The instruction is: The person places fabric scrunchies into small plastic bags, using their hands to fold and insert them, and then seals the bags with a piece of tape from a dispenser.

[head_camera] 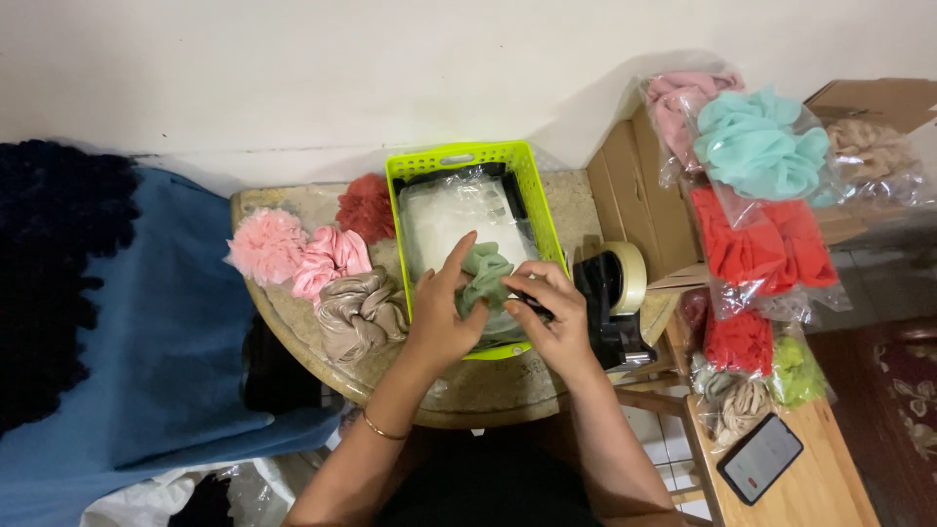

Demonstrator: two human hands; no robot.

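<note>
While both hands grip the green scrunchie [485,274] over the lime basket [540,200], L hand [444,310] & R hand [552,310] appear mid-bagging; next move likely needs the clear bag opened.

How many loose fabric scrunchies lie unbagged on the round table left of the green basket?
4: dark red scrunchie by the basket, fluffy pink scrunchie, satin pink scrunchie, beige satin scrunchie nearest the left hand. None looks hidden.

Scrunchies [327,278] crowd the left, the tape dispenser [613,298] blocks the right — bare tabletop [488,385] lies open in front.
</note>
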